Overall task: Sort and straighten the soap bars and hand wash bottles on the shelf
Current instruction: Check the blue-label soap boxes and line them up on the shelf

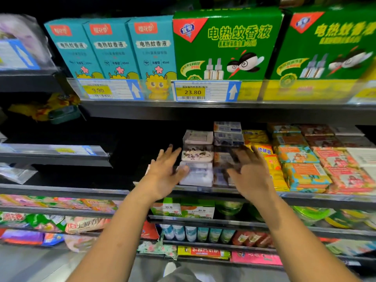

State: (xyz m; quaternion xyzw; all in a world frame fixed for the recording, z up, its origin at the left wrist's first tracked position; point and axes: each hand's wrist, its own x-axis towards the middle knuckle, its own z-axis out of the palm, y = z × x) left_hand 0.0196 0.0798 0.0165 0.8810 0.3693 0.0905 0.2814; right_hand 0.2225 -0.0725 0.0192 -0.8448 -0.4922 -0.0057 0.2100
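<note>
A stack of clear-boxed soap bars (197, 157) stands on the middle shelf (203, 189), pale pink and white, three high. To its right a second stack of boxed soaps (227, 137) rises a little higher. My left hand (165, 171) has its fingers straight and its thumb lies against the left side of the lowest box. My right hand (249, 169), blurred, is spread in front of the right stack; whether it touches the stack I cannot tell. Neither hand holds anything.
Yellow, orange and pink soap packs (301, 159) fill the shelf to the right. Teal (114, 47) and green mosquito-liquid boxes (225, 45) stand on the shelf above. The shelf space left of the stacks is dark. Lower shelves hold bottles (179, 233) and packets.
</note>
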